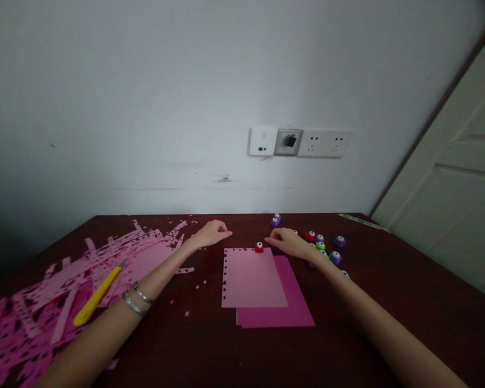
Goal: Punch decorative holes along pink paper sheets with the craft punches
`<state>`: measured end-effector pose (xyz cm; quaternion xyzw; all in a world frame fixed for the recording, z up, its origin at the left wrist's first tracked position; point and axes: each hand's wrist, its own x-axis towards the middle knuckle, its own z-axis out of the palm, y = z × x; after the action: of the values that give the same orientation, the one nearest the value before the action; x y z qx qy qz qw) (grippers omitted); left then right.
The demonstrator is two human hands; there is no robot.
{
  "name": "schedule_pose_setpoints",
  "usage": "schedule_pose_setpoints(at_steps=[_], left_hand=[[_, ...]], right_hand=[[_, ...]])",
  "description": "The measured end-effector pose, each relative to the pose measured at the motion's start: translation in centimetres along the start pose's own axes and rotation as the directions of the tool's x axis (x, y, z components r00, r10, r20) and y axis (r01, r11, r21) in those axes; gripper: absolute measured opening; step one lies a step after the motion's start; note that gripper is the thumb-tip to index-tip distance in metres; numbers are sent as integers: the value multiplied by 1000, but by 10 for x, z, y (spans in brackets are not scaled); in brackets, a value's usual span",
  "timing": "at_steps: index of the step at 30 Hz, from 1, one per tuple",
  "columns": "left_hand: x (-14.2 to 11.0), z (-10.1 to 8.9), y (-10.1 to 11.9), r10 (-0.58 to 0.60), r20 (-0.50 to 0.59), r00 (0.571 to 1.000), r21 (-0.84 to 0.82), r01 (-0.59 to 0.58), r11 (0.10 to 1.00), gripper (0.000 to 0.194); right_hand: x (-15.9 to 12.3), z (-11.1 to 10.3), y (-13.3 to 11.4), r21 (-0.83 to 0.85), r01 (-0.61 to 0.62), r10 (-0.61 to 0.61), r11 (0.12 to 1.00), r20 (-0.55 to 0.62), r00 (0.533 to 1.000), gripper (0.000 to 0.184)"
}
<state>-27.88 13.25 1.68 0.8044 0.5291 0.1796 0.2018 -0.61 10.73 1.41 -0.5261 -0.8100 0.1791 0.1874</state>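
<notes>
A light pink paper sheet (253,283) lies on the table, with small holes punched along its left and top edges. A red craft punch (259,247) sits at its top edge. My right hand (289,242) is just right of the punch, apart from it, fingers loosely bent and holding nothing. To the left of the sheet, beyond its top corner, hovers my left hand (212,234), its fingers curved with a gap to the thumb and nothing between them. Darker pink sheets (295,296) lie partly hidden under the light one.
Several purple, red and green punches, one a purple punch (335,258), stand around my right hand and forearm. At left are a heap of punched pink paper strips (64,291) and a yellow utility knife (99,296). A wall (165,108) rises behind the dark table (178,350).
</notes>
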Motion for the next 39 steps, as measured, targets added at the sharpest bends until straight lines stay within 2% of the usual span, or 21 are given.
schedule_pose_setpoints(at_steps=[2,4,7,11,15,20,25,30,34,39], left_hand=[[3,-1,8,13,-30,999,-23,-14,1000,36],[7,2,18,24,5,1000,-84,-24,996,38],[13,9,34,47,129,991,-206,-20,978,43],[22,20,52,32,291,956,-266,49,963,50],[33,25,62,-24,422,906,-221,128,967,55],[45,27,64,-64,558,827,-217,220,951,52],[55,30,59,-74,642,763,-228,282,932,55],[57,33,58,-90,648,756,-220,299,929,53],[53,34,60,-88,644,760,-260,325,909,54],[56,36,62,-121,633,765,-199,312,929,54]], right_hand=[[3,-2,-5,80,-76,68,994,90,994,37],[8,-2,-7,168,-147,105,975,237,966,45],[17,-1,-7,231,-211,104,950,402,910,52],[25,0,-8,181,-297,167,938,514,842,52],[28,0,-13,143,-361,222,922,569,792,47],[31,-1,-21,76,-404,265,912,643,719,42],[33,-2,-28,40,-415,291,909,653,699,38],[35,-2,-30,16,-445,323,895,665,674,36],[35,1,-30,17,-450,331,893,654,680,35],[37,3,-26,48,-518,338,854,706,622,31]])
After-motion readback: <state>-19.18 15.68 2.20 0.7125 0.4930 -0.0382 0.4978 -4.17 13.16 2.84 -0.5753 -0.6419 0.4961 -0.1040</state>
